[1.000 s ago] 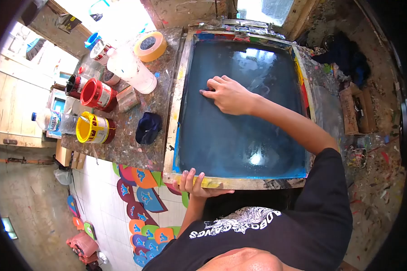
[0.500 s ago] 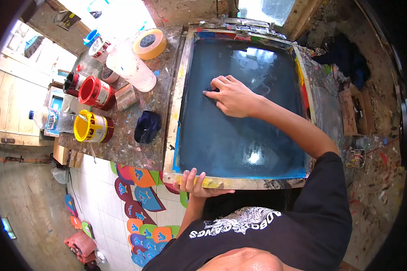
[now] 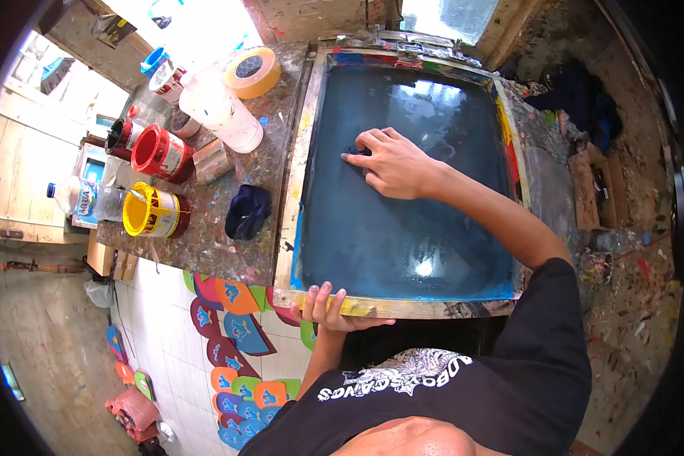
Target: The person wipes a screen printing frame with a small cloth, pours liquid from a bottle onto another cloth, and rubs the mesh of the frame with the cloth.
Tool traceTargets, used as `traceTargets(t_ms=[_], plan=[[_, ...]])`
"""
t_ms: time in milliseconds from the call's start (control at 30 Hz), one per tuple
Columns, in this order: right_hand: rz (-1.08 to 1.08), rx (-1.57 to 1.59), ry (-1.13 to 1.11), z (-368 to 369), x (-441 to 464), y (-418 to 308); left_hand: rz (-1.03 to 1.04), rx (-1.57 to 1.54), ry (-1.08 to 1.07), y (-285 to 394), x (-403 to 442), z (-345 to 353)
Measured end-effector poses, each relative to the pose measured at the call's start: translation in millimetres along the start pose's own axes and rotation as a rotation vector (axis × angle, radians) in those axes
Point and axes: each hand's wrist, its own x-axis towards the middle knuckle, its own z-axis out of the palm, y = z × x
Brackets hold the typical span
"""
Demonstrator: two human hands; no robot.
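Right hand (image 3: 397, 163) first: fingers bent inward, thumb tip toward the left, gap nearly closed, pressed down on the dark blue surface. We see a dark patch between thumb and fingers (could be shadow or a small wad, so we can't tell if they have hold of anything).

The framed screen (image 3: 425, 243) lies directly under those fingers, left of its centre line. It reaches from there toward us and farther away, with more of it to the right. Long axis runs away from our chest, far end pointing at the metal hardware (image 3: 425, 47); lens bends it, but we read it as a bit longer than wide.

Left hand (image 3: 330, 310) has the near rail's left end, fingers wrapped over the top. Right is nearer the middle, left sits at the edge.

Farther left, on the tabletop (image 3: 213, 254): dark cloth (image 3: 248, 213), tape roll (image 3: 252, 72), yellow can (image 3: 167, 213).
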Motion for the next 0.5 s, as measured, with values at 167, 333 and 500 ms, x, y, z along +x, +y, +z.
traceTargets(t_ms=[167,333,500], plan=[[-0.018,0.015,0.031,-1,4,5,-0.008,0.032,-0.007,-3,-8,-3],[0.084,0.212,0.122,0,11,20,-0.019,0.052,-0.073,-12,-22,-6],[0.004,0.217,0.105,10,25,22,-0.034,0.045,-0.076,-13,-23,-8]])
